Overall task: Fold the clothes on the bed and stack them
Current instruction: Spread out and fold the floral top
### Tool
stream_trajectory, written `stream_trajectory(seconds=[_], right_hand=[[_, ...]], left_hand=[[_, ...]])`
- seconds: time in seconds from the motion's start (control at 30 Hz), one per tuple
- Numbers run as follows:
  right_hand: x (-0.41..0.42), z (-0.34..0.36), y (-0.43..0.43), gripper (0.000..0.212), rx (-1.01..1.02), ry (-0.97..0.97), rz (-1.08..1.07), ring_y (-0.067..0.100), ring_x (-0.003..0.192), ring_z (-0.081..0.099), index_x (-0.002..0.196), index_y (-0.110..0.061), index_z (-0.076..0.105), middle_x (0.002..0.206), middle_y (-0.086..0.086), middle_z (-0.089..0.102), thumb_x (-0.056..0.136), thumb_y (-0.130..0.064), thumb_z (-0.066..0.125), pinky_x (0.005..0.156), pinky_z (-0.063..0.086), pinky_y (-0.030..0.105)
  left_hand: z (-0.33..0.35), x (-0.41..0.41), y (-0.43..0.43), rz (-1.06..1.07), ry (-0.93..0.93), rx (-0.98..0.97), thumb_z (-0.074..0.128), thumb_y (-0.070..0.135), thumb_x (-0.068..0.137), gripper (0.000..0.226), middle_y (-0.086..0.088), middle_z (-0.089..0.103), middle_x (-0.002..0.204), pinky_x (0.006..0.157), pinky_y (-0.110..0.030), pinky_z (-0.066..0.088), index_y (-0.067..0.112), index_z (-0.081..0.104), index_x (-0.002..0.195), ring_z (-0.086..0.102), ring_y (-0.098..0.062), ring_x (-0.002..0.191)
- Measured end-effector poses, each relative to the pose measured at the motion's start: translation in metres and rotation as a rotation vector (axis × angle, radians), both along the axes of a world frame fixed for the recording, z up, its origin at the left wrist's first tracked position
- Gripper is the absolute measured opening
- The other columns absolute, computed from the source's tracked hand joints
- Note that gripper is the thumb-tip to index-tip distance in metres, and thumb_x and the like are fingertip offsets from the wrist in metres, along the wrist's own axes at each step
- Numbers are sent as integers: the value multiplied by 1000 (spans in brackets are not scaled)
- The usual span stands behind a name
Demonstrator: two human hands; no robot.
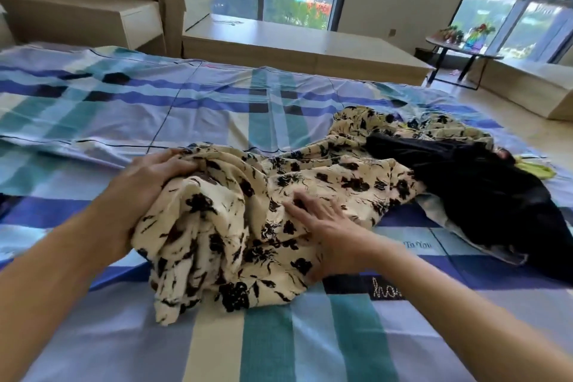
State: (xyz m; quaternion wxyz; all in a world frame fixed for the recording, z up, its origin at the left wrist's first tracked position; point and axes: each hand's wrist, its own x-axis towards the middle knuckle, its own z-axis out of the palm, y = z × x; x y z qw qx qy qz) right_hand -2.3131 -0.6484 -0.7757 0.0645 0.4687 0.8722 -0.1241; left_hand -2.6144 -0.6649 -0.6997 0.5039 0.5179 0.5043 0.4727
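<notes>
A cream garment with black flower print (248, 220) lies crumpled across the middle of the bed (124, 102). My left hand (148, 180) grips a bunched fold at its left end, lifted a little off the sheet. My right hand (325, 226) lies flat on the cloth with fingers straight, pressing it down. To the right, a black garment (483, 183) lies heaped, partly over the cream print. A bit of yellow-green cloth (533, 169) pokes out behind it.
The bed carries a blue, teal and white plaid sheet. Low wooden cabinets (294, 43) stand beyond the far edge under the windows. A small round table (459, 46) with colourful objects stands at the right. Floor shows past the bed's right side.
</notes>
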Motion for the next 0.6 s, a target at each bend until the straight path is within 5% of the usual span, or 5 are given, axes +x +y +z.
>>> stream_trajectory(seconds=[0.17,0.3,0.4,0.47,0.6], right_hand=[[-36,-35,5,47,258,176,2,15,139,41,136,-32,53,146,-4,48,92,-41,65,122,9,61],[-36,-9,1,14,73,452,-160,4,69,61,103,-12,64,88,-1,67,103,-16,50,77,53,24],[-21,18,9,22,-104,858,-491,0,45,45,101,2,59,73,5,53,106,-15,45,43,37,15],[-9,35,13,25,-194,1187,-691,7,61,61,99,-10,69,80,10,66,105,-19,47,59,51,24],[5,59,4,32,-388,1593,-813,29,87,73,122,-7,67,104,16,74,104,-18,43,71,62,39]], left_hand=[[5,0,-23,-31,-165,-90,61,14,92,31,8,71,70,50,-12,51,6,63,122,65,-3,55],[14,-11,-31,93,-390,-13,33,1,105,46,14,50,40,38,-9,38,20,52,67,51,0,37],[22,-19,-26,267,-505,-11,43,15,99,56,8,52,45,43,-14,39,20,62,47,51,-6,39],[16,-28,-19,427,-376,38,59,34,86,22,7,58,63,55,-23,42,20,72,76,56,-8,54],[4,-32,-20,392,378,117,69,66,59,89,-3,53,138,98,-47,48,31,47,138,56,-27,121]])
